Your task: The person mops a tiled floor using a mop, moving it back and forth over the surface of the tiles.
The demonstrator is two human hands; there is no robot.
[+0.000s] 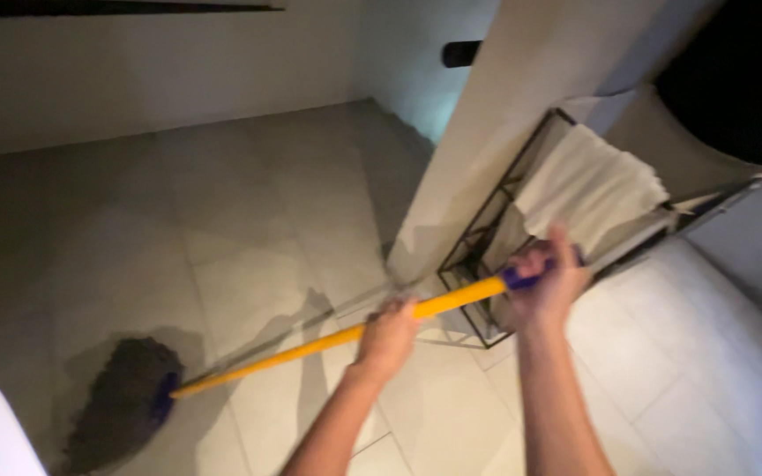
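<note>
Mop (125, 401), one only, slants from lower left to centre right; left hand (387, 337) grasps its yellow handle (310, 346) mid-shaft, right hand (547, 280) clenches the purple end beside one wire rack (478, 251)

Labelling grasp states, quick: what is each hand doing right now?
Left hand: closed around the long yellow mop handle, mid-shaft.
Right hand: closed on the handle's purple end grip.

mop (310, 345) | yellow handle, blue grip, dark head | slanted, head on floor
</note>
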